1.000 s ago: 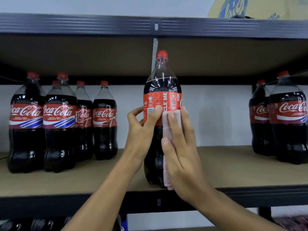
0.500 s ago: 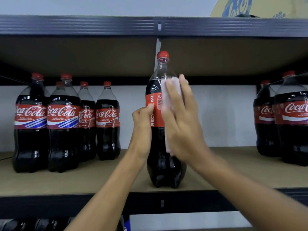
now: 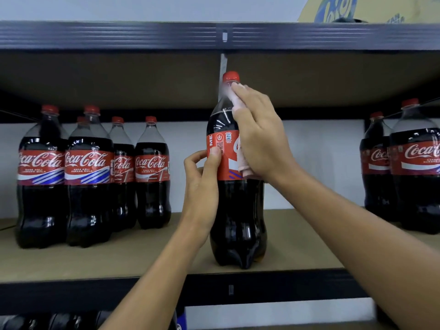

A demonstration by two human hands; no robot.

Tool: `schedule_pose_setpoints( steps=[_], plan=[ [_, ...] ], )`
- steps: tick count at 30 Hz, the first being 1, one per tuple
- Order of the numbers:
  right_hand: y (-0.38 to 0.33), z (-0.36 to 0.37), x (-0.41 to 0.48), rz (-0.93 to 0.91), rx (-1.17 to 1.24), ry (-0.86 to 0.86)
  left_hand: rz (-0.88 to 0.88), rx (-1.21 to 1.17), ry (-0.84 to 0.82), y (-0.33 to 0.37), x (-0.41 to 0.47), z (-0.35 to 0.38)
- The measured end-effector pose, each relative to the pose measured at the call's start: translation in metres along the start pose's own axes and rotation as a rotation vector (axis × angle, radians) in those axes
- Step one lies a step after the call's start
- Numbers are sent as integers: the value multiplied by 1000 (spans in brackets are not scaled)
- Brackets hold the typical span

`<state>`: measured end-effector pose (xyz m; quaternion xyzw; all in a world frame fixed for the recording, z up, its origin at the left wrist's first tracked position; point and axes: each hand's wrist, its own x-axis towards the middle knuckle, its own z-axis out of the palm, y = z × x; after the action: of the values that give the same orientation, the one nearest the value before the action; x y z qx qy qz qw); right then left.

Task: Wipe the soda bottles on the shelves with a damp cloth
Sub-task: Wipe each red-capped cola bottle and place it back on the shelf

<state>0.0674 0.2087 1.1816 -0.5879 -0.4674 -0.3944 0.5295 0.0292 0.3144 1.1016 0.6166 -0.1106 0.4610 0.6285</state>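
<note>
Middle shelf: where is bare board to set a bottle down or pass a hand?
Two bare patches of the brown board shelf: one between the left cluster of cola bottles and the red-capped cola bottle wiped with a pink cloth, a wider one between it and the right-hand pair of cola bottles. Both shelf ends are crowded.
</note>
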Motion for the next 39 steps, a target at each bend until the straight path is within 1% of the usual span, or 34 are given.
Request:
schedule_pose_setpoints(
  steps=[2, 4, 7, 9, 12, 15, 17, 19, 20, 22, 24, 28, 30, 31, 34, 36, 37, 39],
  plan=[
    [1, 3, -11, -63, -57, 23, -11, 9, -1, 1, 1, 0],
    [9, 8, -43, -123, -163, 28, -1, 10, -7, -4, 4, -1],
    [20, 10, -111, -104, -286, -83, -39, -9, -18, -3, 6, -3],
    [22, 9, -141, -102, -298, -162, -81, -7, -46, 0, 5, -1],
    [19, 9, -130, -100, -297, -156, -78, -14, -48, -2, 7, -2],
    [16, 10, -74, -101, -271, -56, -76, -17, -55, 7, 7, 0],
    [11, 8, -32, -75, -195, -14, -127, -60, -66, 7, 8, 0],
    [8, 5, -7, -36, -129, 6, -159, -82, -76, 6, 9, -1],
    [7, 6, -4, -50, -125, 21, -165, -91, -70, 6, 9, -1],
    [9, 11, -19, -106, -180, 44, -159, -114, -66, 7, 10, -1],
    [16, 17, -57, -148, -285, 20, -148, -111, -44, 5, 13, -2],
    [23, 19, -139, -57, -362, -148, -151, -145, -21, -1, 15, -1],
    [24, 19, -147, -8, -389, -137, -109, -115, -2, 2, 11, 2],
    [22, 20, -139, 9, -398, -96, -86, -92, 2, 6, 8, 3],
    [16, 23, -91, -44, -268, 28, 3, -31, 24, 4, 7, 5],
    [11, 19, -50, -61, -179, 96, 19, 9, 38, 3, 5, 5],
    [10, 15, -31, -17, -95, 118, 10, 19, 31, 2, 4, 4],
    [5, 8, -7, 208, 148, 80, 2, 34, 29, 2, 3, 4]
  ],
)
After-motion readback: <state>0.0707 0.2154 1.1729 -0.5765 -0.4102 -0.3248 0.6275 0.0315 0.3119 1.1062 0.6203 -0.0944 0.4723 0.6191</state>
